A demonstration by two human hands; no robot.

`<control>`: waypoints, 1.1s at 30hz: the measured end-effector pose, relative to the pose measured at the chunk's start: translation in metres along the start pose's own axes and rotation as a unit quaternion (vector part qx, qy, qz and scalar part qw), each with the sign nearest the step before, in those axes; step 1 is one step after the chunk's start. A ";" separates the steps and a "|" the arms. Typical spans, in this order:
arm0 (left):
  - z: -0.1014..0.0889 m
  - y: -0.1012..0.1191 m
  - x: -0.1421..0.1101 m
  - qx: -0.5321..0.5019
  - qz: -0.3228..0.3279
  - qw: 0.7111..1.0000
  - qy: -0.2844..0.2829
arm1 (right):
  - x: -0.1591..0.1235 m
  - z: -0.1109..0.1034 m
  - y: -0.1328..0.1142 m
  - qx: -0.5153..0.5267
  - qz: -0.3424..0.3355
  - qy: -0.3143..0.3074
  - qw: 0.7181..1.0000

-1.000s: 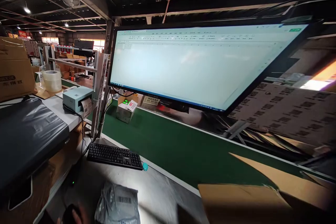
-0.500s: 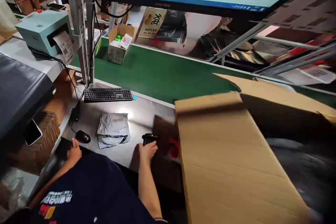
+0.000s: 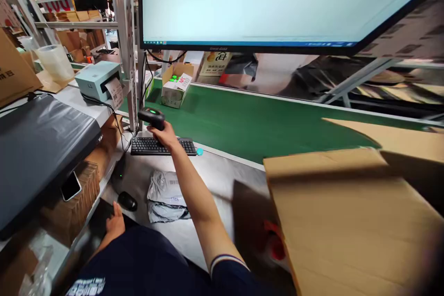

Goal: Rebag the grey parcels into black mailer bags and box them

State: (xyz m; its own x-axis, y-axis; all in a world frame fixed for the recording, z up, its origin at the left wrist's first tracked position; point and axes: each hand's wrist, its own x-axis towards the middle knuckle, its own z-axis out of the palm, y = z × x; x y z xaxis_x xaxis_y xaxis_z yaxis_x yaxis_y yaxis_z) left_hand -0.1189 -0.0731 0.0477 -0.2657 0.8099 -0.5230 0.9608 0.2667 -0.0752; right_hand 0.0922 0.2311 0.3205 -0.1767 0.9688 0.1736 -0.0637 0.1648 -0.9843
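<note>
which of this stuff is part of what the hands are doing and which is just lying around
Part of the work:
handheld barcode scanner in the right hand
computer mouse beside the left hand
grey poly mailer

Probably just lying around:
phone
small carton on the green conveyor belt

Two hands (image 3: 166, 137) (image 3: 115, 223), one barcode scanner (image 3: 151, 118), one keyboard (image 3: 163, 146), one mouse (image 3: 126, 201)

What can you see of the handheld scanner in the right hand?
The handheld barcode scanner is black and looks like plastic, with a rounded head and a green glow on top. Its grip is largely hidden by the right hand, which holds it tilted. In this view it sits against the green conveyor belt, just beyond the keyboard. Only the hand appears to touch it.
</note>
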 end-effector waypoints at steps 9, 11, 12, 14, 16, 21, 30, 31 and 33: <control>0.004 0.002 0.000 -0.042 -0.013 0.999 -0.020 | 0.019 0.038 -0.019 -0.025 0.011 -0.006 1.000; 0.008 0.004 0.002 -0.034 -0.015 0.999 -0.028 | 0.008 0.032 -0.015 -0.004 0.015 -0.002 1.000; 0.011 0.004 0.004 -0.026 -0.015 0.999 -0.033 | 0.001 0.027 -0.013 0.009 0.019 -0.001 1.000; 0.019 0.003 0.010 -0.004 -0.009 0.999 -0.039 | -0.015 0.016 -0.009 0.041 0.026 0.014 0.999; 0.029 0.002 0.017 0.018 0.000 0.999 -0.036 | -0.028 0.004 -0.005 0.063 0.025 0.029 0.997; 0.043 0.002 0.024 0.048 0.000 0.999 -0.008 | -0.026 -0.010 -0.006 -0.002 0.018 0.006 1.000; 0.013 0.001 0.005 0.038 0.005 0.999 -0.024 | 0.013 0.002 -0.010 -0.031 0.012 -0.014 0.999; 0.010 0.000 0.002 0.037 0.006 0.999 -0.025 | 0.012 -0.001 -0.009 -0.031 0.013 -0.008 0.999; 0.005 0.000 -0.005 0.062 0.003 0.997 -0.044 | 0.003 -0.012 -0.005 -0.033 0.003 0.029 0.999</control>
State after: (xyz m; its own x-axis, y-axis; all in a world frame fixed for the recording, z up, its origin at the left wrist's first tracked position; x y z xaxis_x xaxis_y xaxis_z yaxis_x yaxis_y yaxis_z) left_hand -0.1173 -0.0798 0.0463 -0.2571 0.7610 -0.5956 0.9662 0.1906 -0.1734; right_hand 0.1038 0.2351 0.3255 -0.1190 0.9787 0.1673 0.0022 0.1688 -0.9857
